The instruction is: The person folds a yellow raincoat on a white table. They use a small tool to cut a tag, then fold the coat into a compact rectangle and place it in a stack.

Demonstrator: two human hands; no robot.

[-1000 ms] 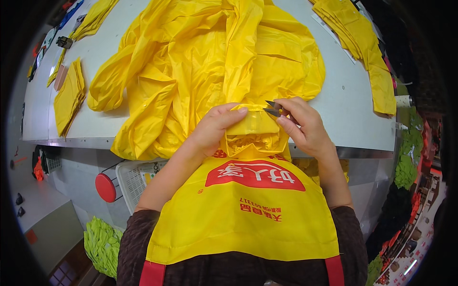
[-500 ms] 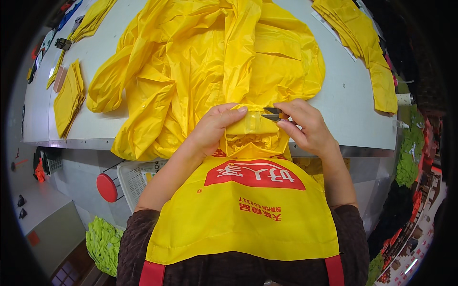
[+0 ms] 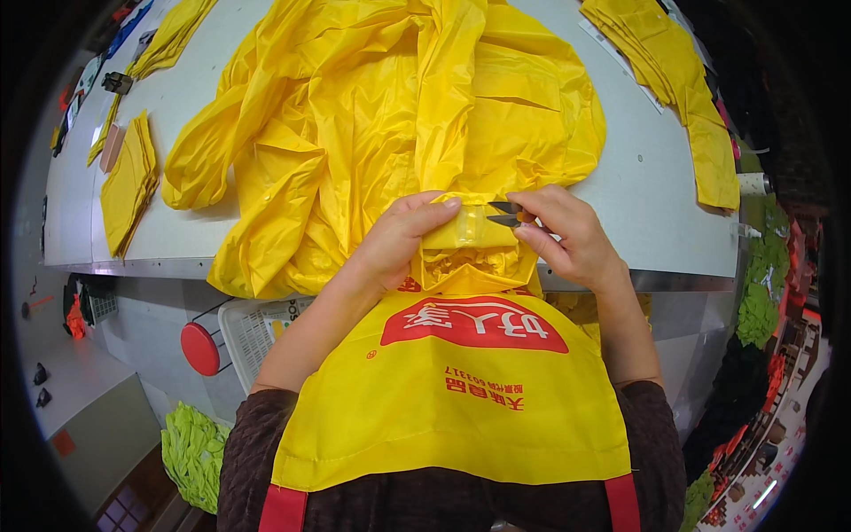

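Observation:
A large yellow garment (image 3: 372, 106) of thin, crinkled fabric lies spread over the table, its near part hanging at the front edge. My left hand (image 3: 401, 232) pinches the garment's hemmed edge between thumb and fingers. Just right of that thumb, my right hand (image 3: 572, 235) grips small thread snips (image 3: 507, 214), their two dark blades pointing left over the hem and standing apart. Below the hands the fabric opening shows gathered folds. A yellow apron (image 3: 461, 417) with a red printed patch covers my front.
Folded yellow pieces (image 3: 131, 182) lie on the table (image 3: 640, 204) at left, and more yellow pieces (image 3: 687, 97) at right. A red round stool (image 3: 199, 348) and a white basket (image 3: 253, 330) stand under the front edge. Bright green fabric (image 3: 192, 457) is heaped at lower left.
Hardly anything differs. The snips and both hands stay at the same spot on the hem, with only a tiny shift.

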